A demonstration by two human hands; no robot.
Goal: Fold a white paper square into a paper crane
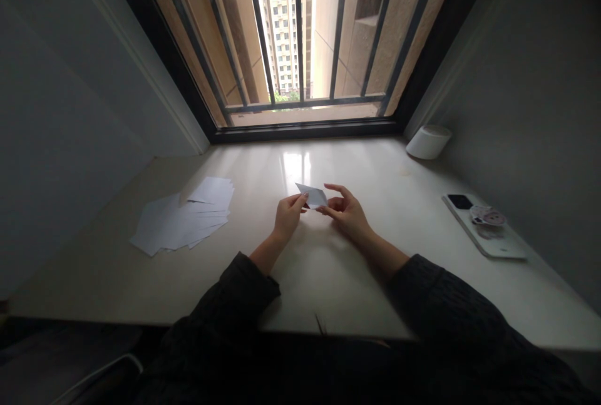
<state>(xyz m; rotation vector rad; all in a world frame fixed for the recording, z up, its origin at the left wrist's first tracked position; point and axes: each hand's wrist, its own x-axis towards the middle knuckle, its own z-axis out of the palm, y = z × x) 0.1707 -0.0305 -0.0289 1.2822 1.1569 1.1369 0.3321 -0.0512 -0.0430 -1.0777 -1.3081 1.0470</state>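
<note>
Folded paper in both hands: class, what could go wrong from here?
The folded paper is pinched only by fingertips of the left hand and right hand, so it could slip or crease askew. The loose sheets lie fanned out on the desk left of the left hand; a sweeping sleeve might scatter them.

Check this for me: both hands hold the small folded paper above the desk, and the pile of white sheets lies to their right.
One thing is wrong: the pile of white sheets lies to their left, not their right, as the head view shows. The rest stands: the left hand and the right hand both hold the small folded paper above the desk.
</note>
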